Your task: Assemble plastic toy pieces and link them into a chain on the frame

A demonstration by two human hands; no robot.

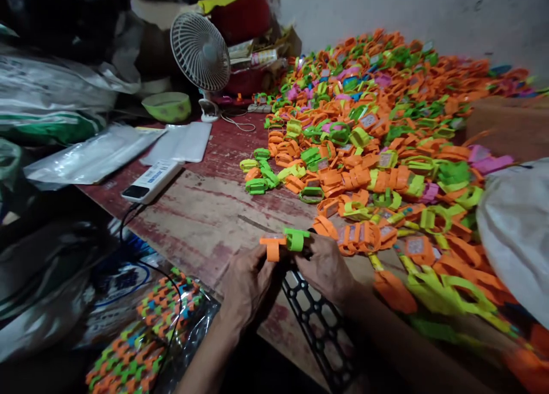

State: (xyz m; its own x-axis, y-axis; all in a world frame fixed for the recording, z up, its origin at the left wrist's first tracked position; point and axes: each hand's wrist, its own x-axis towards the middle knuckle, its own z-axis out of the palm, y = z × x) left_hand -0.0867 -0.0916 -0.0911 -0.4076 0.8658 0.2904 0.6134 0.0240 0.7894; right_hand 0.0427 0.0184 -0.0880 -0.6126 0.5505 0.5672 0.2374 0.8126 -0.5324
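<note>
My left hand (246, 282) is closed around an orange plastic toy watch (273, 250) with a looped band. Beside it, my right hand (323, 268) grips a green toy watch (295, 239) of the same kind. The two watches are held side by side over the table; whether they touch is hard to tell. Under my right hand lies a black lattice strip (317, 319) with rounded openings, partly covered by my hand and forearm. Some fingertips are hidden behind the watches.
A large heap of colourful toy watches (369, 131) covers the table's right side. A white fan (201, 51), green bowl (167, 106), plastic bags (180, 142) and a white power bank (152, 181) with a cable stand left. Bagged watches (128, 354) lie below left; a white sack (521, 228) is right.
</note>
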